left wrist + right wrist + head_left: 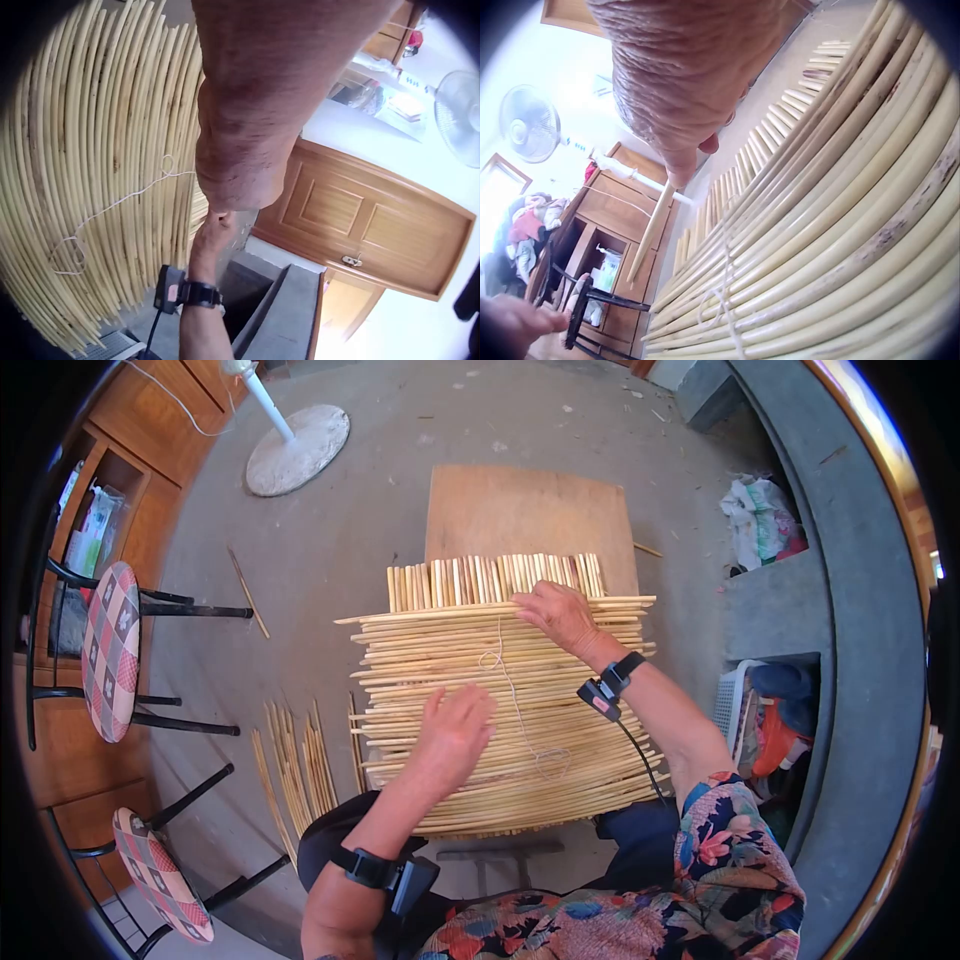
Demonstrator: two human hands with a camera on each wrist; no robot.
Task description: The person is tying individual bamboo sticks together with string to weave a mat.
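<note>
My right hand [562, 618] pinches a thin pale stick [652, 232] above the far edge of a mat of long peeled sticks [570, 725]. In the right wrist view one tapered end of that stick points away from the fingertips. My left hand [455, 735] hovers over the left part of the mat, slightly blurred, with fingers loosely bent and nothing visible in them. A thin white string [515, 700] lies loosely looped across the mat. Past the far edge, a row of short stick ends [440, 585] points away from me.
A wooden board [530, 510] lies under the short ends. Loose sticks [300, 760] rest on the floor at left, near two checkered stools [110, 650]. A white fan base [298, 450] stands farther off. Grey concrete shelving [850, 560] with a white basket [735, 705] lines the right.
</note>
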